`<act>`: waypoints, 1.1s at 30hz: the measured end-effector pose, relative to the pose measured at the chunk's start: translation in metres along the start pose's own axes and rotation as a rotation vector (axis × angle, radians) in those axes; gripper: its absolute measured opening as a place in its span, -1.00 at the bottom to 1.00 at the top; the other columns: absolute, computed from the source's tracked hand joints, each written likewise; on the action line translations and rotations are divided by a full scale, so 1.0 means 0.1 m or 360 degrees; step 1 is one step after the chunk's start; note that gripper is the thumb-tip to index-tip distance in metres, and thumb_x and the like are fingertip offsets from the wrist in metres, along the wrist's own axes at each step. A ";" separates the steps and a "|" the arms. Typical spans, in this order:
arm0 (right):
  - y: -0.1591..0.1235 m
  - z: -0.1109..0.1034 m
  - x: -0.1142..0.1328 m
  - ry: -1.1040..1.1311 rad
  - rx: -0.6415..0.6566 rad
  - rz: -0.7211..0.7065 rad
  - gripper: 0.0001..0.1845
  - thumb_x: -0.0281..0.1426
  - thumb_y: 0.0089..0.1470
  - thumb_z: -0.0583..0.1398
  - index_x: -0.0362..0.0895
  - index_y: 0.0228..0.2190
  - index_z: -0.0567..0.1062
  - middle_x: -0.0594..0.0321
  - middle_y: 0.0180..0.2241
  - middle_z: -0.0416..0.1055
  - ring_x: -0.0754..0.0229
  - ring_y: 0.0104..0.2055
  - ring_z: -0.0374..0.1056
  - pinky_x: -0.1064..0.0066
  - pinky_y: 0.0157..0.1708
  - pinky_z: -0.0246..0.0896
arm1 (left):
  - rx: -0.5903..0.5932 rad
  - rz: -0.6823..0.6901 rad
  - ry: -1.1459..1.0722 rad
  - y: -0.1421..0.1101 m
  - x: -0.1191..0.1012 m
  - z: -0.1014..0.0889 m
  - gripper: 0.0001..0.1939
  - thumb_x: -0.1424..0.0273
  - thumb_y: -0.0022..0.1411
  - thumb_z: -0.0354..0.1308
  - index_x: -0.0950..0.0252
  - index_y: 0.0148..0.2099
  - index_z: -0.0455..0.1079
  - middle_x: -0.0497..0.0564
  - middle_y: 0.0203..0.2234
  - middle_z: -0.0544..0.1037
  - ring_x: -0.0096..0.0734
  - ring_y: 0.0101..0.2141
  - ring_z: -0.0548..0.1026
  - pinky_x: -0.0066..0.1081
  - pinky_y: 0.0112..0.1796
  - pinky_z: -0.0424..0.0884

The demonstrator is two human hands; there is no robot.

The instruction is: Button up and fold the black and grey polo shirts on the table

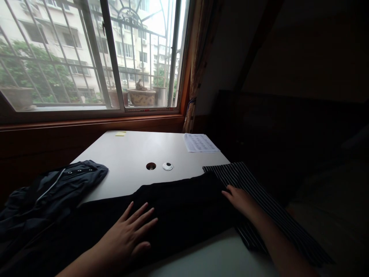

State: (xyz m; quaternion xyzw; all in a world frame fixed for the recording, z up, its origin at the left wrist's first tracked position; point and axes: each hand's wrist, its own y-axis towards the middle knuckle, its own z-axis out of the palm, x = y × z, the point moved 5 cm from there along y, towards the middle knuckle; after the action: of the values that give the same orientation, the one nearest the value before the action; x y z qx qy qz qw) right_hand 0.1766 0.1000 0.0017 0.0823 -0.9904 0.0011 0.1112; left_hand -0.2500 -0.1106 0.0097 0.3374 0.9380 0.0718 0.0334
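A long black garment [178,211] lies spread flat across the white table; its exact kind is hard to make out in the dark. My left hand [135,227] rests palm down on its middle, fingers spread. At the garment's right end, my right hand [240,198] touches the cloth with its visible fingers stretched out; the other fingers are partly hidden. Under and beside that hand is a black-and-white striped cloth [250,184], hanging toward the right edge. A dark crumpled jacket-like garment [66,184] with a white stripe and round eyelets lies at the left.
The white table [129,154] has a cable hole [151,166] and a round white cap [167,166] beside it. Printed sheets [200,143] and a yellow sticky note [120,134] lie near the back edge. Beyond stands a barred window [121,57] with a tied curtain [194,84].
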 end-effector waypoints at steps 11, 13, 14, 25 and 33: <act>0.72 0.04 0.32 0.0257 -0.0285 -0.0114 -0.45 -0.24 0.21 0.16 -0.11 0.19 0.29 0.02 -0.02 0.45 0.02 0.01 0.43 0.26 -0.04 0.28 | 0.0093 -0.0475 0.0024 0.82 0.63 0.20 -0.42 0.07 0.47 -0.11 0.11 0.43 0.06 0.10 0.40 0.04 0.08 0.38 -0.02 0.26 0.26 0.01; 0.87 0.07 0.36 0.0328 -0.0290 -0.0171 -0.52 -0.30 0.20 0.16 -0.11 0.14 0.35 0.06 -0.05 0.48 0.06 0.00 0.44 0.28 -0.03 0.31 | 0.0070 -0.0503 0.0006 0.84 0.64 0.27 -0.43 0.08 0.48 -0.13 0.10 0.43 0.05 0.09 0.41 0.00 0.07 0.39 -0.05 0.26 0.26 0.01; 0.92 0.09 0.37 0.0357 -0.0291 -0.0200 -0.57 -0.34 0.20 0.16 -0.10 0.09 0.39 0.08 -0.06 0.49 0.08 -0.01 0.45 0.29 -0.03 0.32 | 0.0039 -0.0513 0.0005 0.84 0.64 0.29 -0.43 0.08 0.48 -0.14 0.10 0.43 0.04 0.07 0.41 -0.01 0.05 0.39 -0.06 0.25 0.27 0.01; 0.93 0.28 0.30 0.0327 -0.0506 -0.0293 -0.71 -0.42 0.28 0.07 -0.01 -0.02 0.48 0.11 -0.01 0.42 0.04 -0.05 0.41 0.23 -0.04 0.31 | -0.0063 -0.0783 0.0075 0.76 0.70 0.35 -0.45 0.14 0.46 -0.14 0.10 0.42 0.10 -0.01 0.41 0.03 -0.05 0.40 -0.10 0.14 0.31 0.00; 0.88 0.27 0.30 0.0274 -0.0560 -0.0259 -0.73 -0.36 0.30 0.06 -0.05 -0.03 0.46 0.08 -0.01 0.40 0.03 -0.08 0.38 0.24 -0.08 0.28 | -0.0261 -0.0772 -0.0139 0.74 0.81 0.27 -0.57 0.25 0.44 -0.06 0.18 0.27 0.30 0.09 0.28 0.33 -0.05 0.29 0.23 0.05 0.25 0.18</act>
State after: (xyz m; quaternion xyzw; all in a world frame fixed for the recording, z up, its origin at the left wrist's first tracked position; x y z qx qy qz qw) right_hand 0.1270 0.1815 -0.0170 0.1408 -0.9522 -0.1737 0.2079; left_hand -0.2630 0.0008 -0.0064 0.1017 0.9802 0.1229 0.1175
